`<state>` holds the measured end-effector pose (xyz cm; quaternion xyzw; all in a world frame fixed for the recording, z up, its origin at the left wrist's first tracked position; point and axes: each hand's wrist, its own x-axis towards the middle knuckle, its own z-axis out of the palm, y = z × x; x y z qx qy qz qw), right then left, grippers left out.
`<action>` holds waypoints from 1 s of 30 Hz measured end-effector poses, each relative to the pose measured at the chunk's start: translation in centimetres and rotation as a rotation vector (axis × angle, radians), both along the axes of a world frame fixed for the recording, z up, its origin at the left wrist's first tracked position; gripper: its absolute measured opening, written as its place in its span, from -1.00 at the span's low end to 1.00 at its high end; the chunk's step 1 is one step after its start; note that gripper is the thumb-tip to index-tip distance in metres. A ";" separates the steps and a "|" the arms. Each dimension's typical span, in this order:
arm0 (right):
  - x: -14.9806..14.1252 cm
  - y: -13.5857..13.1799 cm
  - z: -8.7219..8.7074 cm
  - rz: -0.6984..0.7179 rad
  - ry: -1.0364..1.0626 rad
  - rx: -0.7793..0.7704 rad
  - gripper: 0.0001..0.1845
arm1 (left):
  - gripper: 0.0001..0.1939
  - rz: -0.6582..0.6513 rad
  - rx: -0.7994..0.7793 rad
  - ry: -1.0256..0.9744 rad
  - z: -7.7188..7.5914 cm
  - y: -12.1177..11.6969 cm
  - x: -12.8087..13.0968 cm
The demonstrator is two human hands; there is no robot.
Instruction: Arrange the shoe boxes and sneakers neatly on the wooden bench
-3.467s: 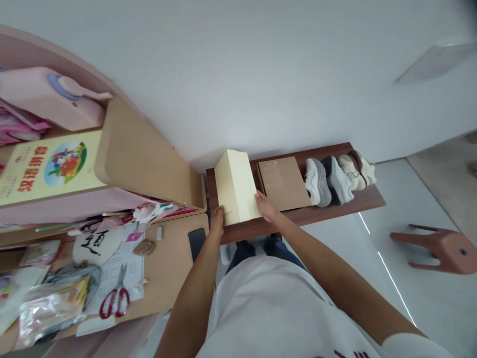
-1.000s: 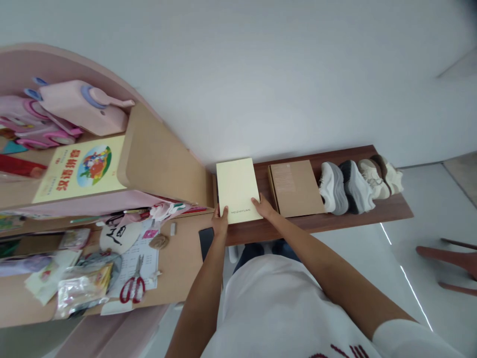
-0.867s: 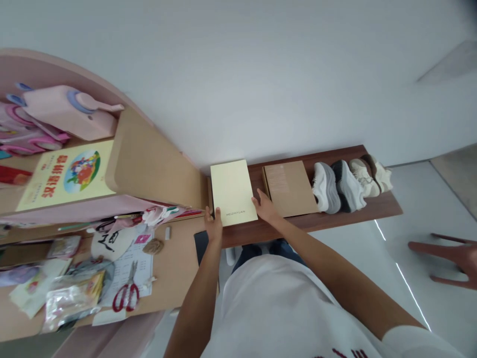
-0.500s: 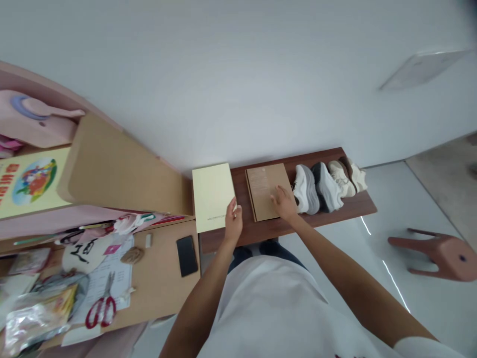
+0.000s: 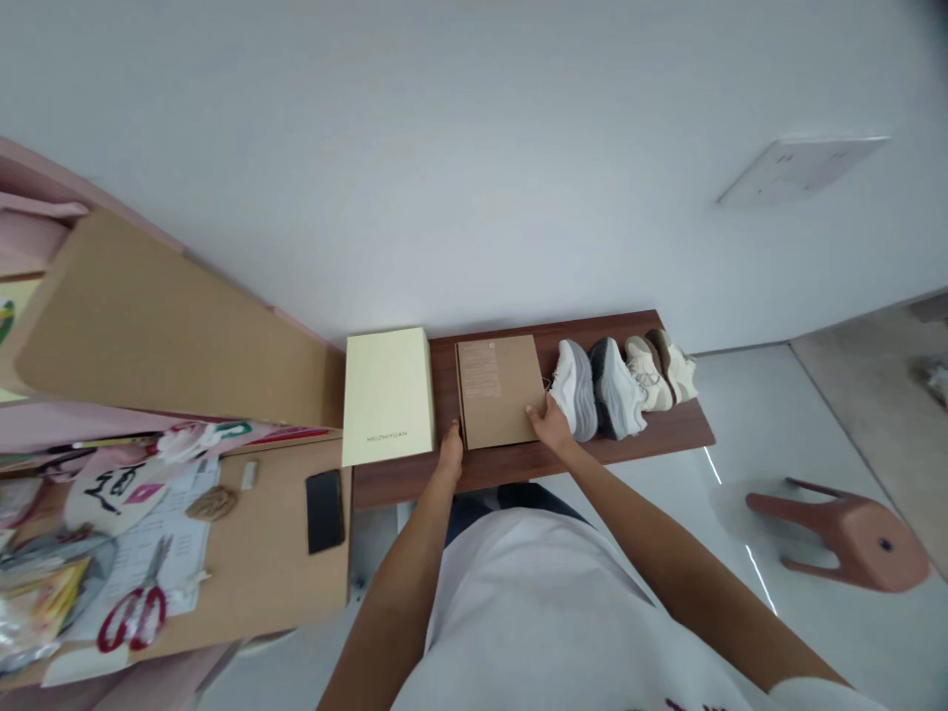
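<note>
A brown cardboard box lies flat on a dark wooden shelf by the white wall. My left hand rests at the box's near left corner, fingers against its edge. My right hand grips the box's near right corner, thumb on top. A pale yellow box lies flat to the left of it, touched by neither hand. Two pairs of sneakers stand in a row to the right of the brown box.
A wooden desk on the left carries a black phone, red scissors, papers and clutter. A tan shelf panel rises above it. A pink stool stands on the white floor at the right.
The yellow box was tilted up, then laid flat on the shelf. Both hands let go of it and moved right onto the brown box. The view has swung to the right.
</note>
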<state>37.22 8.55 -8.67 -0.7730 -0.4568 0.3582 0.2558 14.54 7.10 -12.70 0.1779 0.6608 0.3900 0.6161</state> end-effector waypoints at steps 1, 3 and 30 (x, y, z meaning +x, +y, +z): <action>0.2 0.1 0.1 0.008 0.014 -0.020 -0.38 | -0.62 0.016 -0.015 0.011 0.0 0.1 0.1; 0.4 0.2 0.2 0.025 0.045 -0.032 -0.43 | -0.65 0.049 -0.053 0.047 0.2 0.2 0.4; -4.2 1.0 4.0 0.173 0.504 -0.023 0.02 | -0.32 0.077 0.302 -0.313 10.7 0.0 0.1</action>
